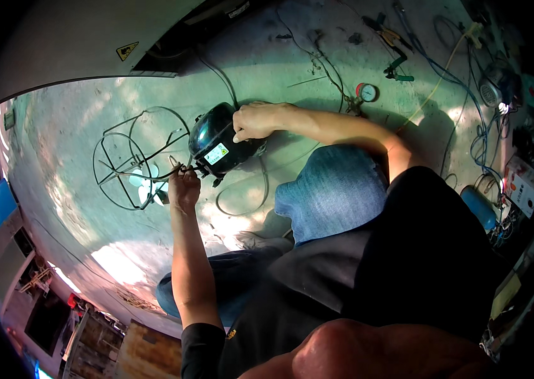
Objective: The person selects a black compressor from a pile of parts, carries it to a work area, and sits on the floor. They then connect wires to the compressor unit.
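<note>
Head view: a person crouches over a bare floor, both hands at a black compressor (209, 131).
Compressor's place: on the floor, left of the jeans-clad knee (333, 192), its pale label (216, 154) turned toward the wearer.
Left hand (185, 187): fingers drawn together at the compressor's lower left end, beside dark, thin fittings; whether they pinch one is too small to tell.
Right hand (254, 121): fingers curled over the opposite end; what lies under them is hidden, so I cannot tell whether they grasp or merely steady it.
Beside it: a black wire frame (142, 158) with pale fan blades (144, 191) lies near the left hand.
Cables: one (226, 82) runs down toward the right hand; another loops (267, 183) below the compressor.
Tools: pliers (388, 38) and a pressure gauge (367, 92) rest well apart from both hands.
Done: the compressor sits exposed and within reach.
Left to do: work at its ends seems unfinished, judging by the hands there; whether any fitting is joined or loose cannot be made out.
</note>
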A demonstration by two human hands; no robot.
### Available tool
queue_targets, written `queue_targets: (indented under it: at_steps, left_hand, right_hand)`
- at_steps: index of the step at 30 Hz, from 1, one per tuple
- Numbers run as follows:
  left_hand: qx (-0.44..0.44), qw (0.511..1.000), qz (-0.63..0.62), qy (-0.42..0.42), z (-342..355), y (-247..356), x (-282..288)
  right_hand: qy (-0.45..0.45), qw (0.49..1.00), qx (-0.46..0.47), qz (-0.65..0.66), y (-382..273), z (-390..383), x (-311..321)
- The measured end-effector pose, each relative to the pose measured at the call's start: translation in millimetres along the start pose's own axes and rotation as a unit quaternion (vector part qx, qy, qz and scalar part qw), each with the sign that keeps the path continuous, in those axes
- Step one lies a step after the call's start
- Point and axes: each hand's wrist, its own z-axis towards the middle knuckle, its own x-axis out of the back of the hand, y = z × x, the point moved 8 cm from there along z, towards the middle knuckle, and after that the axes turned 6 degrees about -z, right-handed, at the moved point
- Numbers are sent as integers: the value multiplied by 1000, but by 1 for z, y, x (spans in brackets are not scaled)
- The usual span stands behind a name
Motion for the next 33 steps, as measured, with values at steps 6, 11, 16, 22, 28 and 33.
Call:
queue_targets:
  at_steps: [6,11,16,22,28,33]
  left_hand:
    - [-99,990,69,72,-48,30,49]
    - [-168,979,-113,8,-111,66,28]
    - [-184,976,-98,-62,-73,102,35]
    - [-242,967,-68,-41,-54,132,48]
    - [-267,958,-55,-91,-49,220,57]
    - [-306,950,-66,-12,-39,313,135]
  right_hand:
    - [3,1000,-25,5,9,0,-1]
    - [1,999,-50,-15,15,-5,0]
    - [7,999,-45,-18,8,-5,4]
    - [13,998,-55,-12,18,-4,-3]
    - [28,996,-88,20,15,-11,2]
    - [35,997,-62,11,6,0,-4]
